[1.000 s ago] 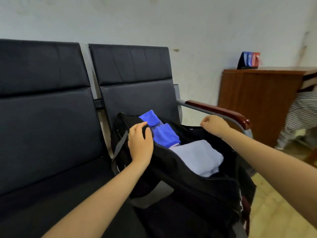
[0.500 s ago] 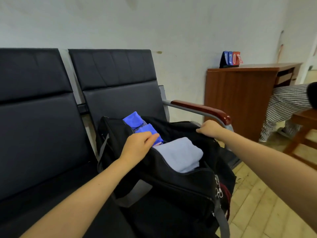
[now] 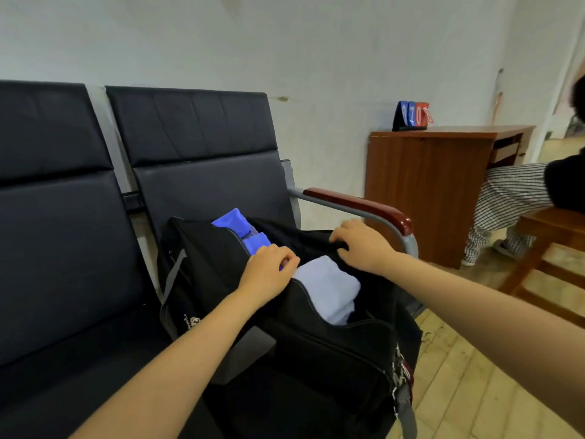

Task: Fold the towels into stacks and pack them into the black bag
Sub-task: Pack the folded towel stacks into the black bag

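The bag [image 3: 316, 337] sits on the seat [image 3: 72, 375], towels [image 3: 326, 289] inside. Its opening runs away from the person; the left hand [image 3: 269, 274] pinches the near lip, the right hand [image 3: 361, 245] clenches the far lip, directly across.

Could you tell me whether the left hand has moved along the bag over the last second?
Yes. The left hand has slid along the black bag's near edge, away from the bright blue towels, towards the pale towel.

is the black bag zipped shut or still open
Open: the black fabric bag gapes along its top, showing a folded pale lavender towel and bright blue towels inside.
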Available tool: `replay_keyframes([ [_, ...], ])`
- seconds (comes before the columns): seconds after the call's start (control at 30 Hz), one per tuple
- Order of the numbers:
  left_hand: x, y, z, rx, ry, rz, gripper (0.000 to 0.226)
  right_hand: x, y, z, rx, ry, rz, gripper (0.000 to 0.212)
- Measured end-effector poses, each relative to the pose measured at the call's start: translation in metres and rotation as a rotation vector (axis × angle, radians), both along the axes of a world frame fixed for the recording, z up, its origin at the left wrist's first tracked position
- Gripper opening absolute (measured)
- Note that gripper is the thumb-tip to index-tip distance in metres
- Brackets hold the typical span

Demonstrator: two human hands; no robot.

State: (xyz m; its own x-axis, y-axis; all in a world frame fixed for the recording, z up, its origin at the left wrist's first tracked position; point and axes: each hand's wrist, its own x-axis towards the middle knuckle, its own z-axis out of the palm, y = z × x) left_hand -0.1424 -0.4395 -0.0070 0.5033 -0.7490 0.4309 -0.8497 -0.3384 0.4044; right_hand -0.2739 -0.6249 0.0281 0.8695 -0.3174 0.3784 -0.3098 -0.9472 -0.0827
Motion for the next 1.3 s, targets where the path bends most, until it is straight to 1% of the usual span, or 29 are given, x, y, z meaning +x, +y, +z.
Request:
replay_keyframes([
  [0.03, 0.001, 0.002, 0.001, 0.007, 0.043, -0.038, 0.025, 0.003, 0.004, -0.003, -0.009, 0.016, 0.039, 0.029],
  [0.07, 0.003, 0.003, 0.001, 0.041, 0.074, -0.071, 0.029, 0.005, 0.005, -0.007, -0.023, 0.045, 0.029, 0.031],
  [0.1, 0.004, 0.002, 0.001, 0.087, 0.092, -0.088, 0.032, 0.005, 0.004, -0.011, -0.05, 0.075, -0.029, 0.038],
  [0.17, 0.004, -0.002, -0.002, 0.154, 0.131, -0.091, 0.035, 0.001, -0.006, -0.018, -0.137, 0.149, -0.209, 0.057],
  [0.2, 0.002, -0.006, -0.001, 0.16, 0.175, -0.099, 0.037, -0.002, -0.011, -0.021, -0.161, 0.196, -0.278, 0.063],
  [0.23, -0.002, -0.01, -0.001, 0.154, 0.232, -0.118, 0.039, -0.005, -0.016, -0.024, -0.14, 0.24, -0.311, 0.065],
  [0.27, -0.007, -0.013, 0.001, 0.149, 0.271, -0.143, 0.042, -0.007, -0.02, -0.027, -0.096, 0.272, -0.318, 0.063],
  [0.3, -0.011, -0.016, 0.002, 0.156, 0.267, -0.172, 0.043, -0.009, -0.022, -0.029, -0.062, 0.292, -0.312, 0.058],
  [0.37, -0.019, -0.02, 0.001, 0.219, 0.16, -0.21, 0.042, -0.011, -0.024, -0.028, -0.059, 0.302, -0.286, 0.042],
  [0.4, -0.02, -0.02, -0.001, 0.258, 0.124, -0.212, 0.041, -0.011, -0.026, -0.024, -0.06, 0.289, -0.277, 0.036],
  [0.47, -0.02, -0.02, -0.004, 0.307, 0.122, -0.189, 0.039, -0.012, -0.034, -0.01, -0.008, 0.202, -0.275, 0.025],
  [0.53, -0.021, -0.019, -0.005, 0.329, 0.157, -0.179, 0.033, -0.013, -0.043, 0.008, 0.162, 0.007, -0.282, 0.02],
  [0.57, -0.022, -0.02, -0.003, 0.336, 0.175, -0.174, 0.029, -0.014, -0.046, 0.018, 0.273, -0.099, -0.282, 0.022],
  [0.6, -0.022, -0.022, -0.001, 0.345, 0.198, -0.164, 0.031, -0.016, -0.046, 0.026, 0.388, -0.186, -0.269, 0.025],
  [0.67, -0.021, -0.033, 0.002, 0.365, 0.299, -0.123, 0.047, -0.02, -0.04, 0.038, 0.563, -0.264, -0.21, 0.027],
  [0.77, -0.023, -0.058, 0.006, 0.382, 0.52, -0.06, 0.072, -0.023, -0.028, 0.042, 0.688, -0.291, -0.138, 0.031],
  [0.8, -0.027, -0.067, 0.008, 0.346, 0.637, -0.043, 0.079, -0.023, -0.025, 0.041, 0.716, -0.298, -0.115, 0.032],
  [0.83, -0.032, -0.075, 0.009, 0.266, 0.781, -0.048, 0.08, -0.023, -0.024, 0.042, 0.734, -0.301, -0.095, 0.032],
  [0.9, -0.046, -0.089, 0.014, 0.029, 1.103, -0.092, 0.069, -0.024, -0.023, 0.042, 0.752, -0.293, -0.072, 0.031],
  [0.97, -0.055, -0.096, 0.016, -0.184, 1.378, -0.106, 0.058, -0.025, -0.025, 0.04, 0.781, -0.286, -0.059, 0.029],
  [1.03, -0.059, -0.094, 0.018, -0.373, 1.635, -0.132, 0.05, -0.023, -0.029, 0.036, 0.788, -0.28, -0.062, 0.027],
  [1.07, -0.06, -0.093, 0.02, -0.468, 1.714, -0.132, 0.044, -0.022, -0.032, 0.035, 0.762, -0.268, -0.071, 0.027],
  [1.1, -0.059, -0.091, 0.022, -0.592, 1.754, -0.138, 0.037, -0.021, -0.035, 0.034, 0.722, -0.246, -0.079, 0.025],
  [1.17, -0.055, -0.086, 0.029, -0.761, 1.672, -0.122, 0.02, -0.02, -0.038, 0.032, 0.66, -0.199, -0.094, 0.022],
  [1.23, -0.056, -0.076, 0.041, -0.797, 1.524, -0.109, 0.006, -0.019, -0.037, 0.029, 0.668, -0.178, -0.092, 0.023],
  [1.3, -0.055, -0.063, 0.046, -0.76, 1.407, -0.078, 0.01, -0.019, -0.031, 0.029, 0.724, -0.183, -0.079, 0.022],
])
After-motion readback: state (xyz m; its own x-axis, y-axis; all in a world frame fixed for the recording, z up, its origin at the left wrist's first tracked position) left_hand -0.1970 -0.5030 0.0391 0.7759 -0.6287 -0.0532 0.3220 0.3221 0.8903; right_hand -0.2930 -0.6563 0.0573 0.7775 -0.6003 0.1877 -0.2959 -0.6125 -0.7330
